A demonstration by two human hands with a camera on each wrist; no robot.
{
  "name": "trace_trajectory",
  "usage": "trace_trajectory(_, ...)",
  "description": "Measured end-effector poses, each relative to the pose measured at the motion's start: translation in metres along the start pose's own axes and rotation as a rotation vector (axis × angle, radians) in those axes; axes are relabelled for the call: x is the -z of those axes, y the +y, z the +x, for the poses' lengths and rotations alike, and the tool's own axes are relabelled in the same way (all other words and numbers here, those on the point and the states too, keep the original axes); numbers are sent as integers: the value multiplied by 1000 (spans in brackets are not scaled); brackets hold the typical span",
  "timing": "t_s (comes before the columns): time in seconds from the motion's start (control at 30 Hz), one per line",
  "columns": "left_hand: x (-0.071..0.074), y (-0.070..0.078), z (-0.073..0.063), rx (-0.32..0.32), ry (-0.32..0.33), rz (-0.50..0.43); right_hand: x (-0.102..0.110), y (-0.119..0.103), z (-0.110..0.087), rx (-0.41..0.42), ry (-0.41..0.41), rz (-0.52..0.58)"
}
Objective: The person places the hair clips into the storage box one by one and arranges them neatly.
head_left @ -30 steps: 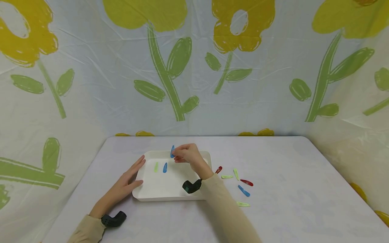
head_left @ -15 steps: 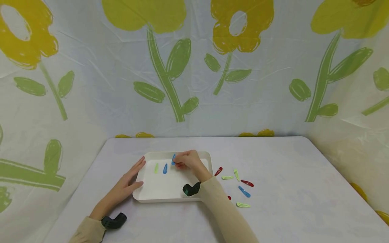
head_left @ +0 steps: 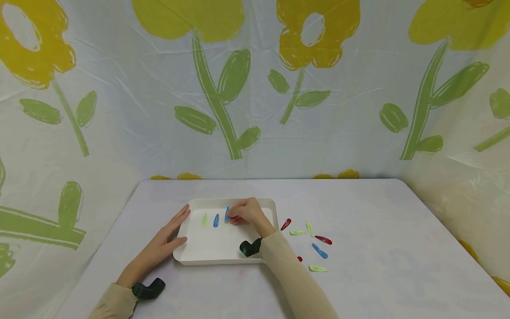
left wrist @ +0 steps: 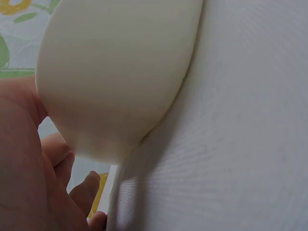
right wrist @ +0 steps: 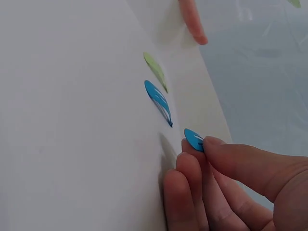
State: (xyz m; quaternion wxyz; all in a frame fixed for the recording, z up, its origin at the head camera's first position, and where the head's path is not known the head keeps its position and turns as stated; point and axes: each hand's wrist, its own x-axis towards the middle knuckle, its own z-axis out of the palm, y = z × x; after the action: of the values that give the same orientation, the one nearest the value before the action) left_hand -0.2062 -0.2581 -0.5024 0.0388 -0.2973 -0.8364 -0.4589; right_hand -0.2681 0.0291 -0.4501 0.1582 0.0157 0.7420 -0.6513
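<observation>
My right hand [head_left: 251, 215] pinches a blue hair clip [right wrist: 193, 139] between thumb and fingertips, over the far middle of a white tray [head_left: 215, 248]. In the right wrist view the curled lower fingers lie close to the tray floor; whether the clip touches it I cannot tell. Left of it, inside the tray, lie a second blue hair clip [head_left: 216, 220] and a light green hair clip [head_left: 204, 219], side by side. My left hand [head_left: 159, 248] rests at the tray's left side, fingers extended along the rim, thumb at the near corner.
Right of the tray several loose hair clips lie on the white table: a red clip [head_left: 323, 239], a blue clip [head_left: 320, 250], a green clip [head_left: 318, 268] and others. One red clip [head_left: 300, 259] is partly hidden by the right sleeve. A flowered curtain [head_left: 255, 133] hangs behind.
My right hand has come down from above the tray's far rim, bringing the blue hair clip lower into the tray beside the other blue one. The left hand stays put.
</observation>
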Motion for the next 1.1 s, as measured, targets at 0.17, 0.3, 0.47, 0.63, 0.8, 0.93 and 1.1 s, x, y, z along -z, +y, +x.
trace_trajectory(0.17,0,0,0,-28,6,10,-1,5,3,26,11,-30)
trace_trajectory(0.3,1,-1,0,-28,6,12,-1,7,3,47,16,-61)
trace_trajectory(0.47,0,-1,0,-5,-1,-2,-1,8,1,60,17,-94)
trace_trajectory(0.63,-1,-1,0,-4,0,-5,0,9,0,71,8,-104)
trace_trajectory(0.8,0,0,0,-28,3,2,-1,9,-1,73,-4,-101)
trace_trajectory(0.93,-1,1,0,-23,4,1,-1,9,-1,71,-13,-103)
trace_trajectory(1.1,-1,0,0,-25,8,11,-1,10,-1,82,-12,-128)
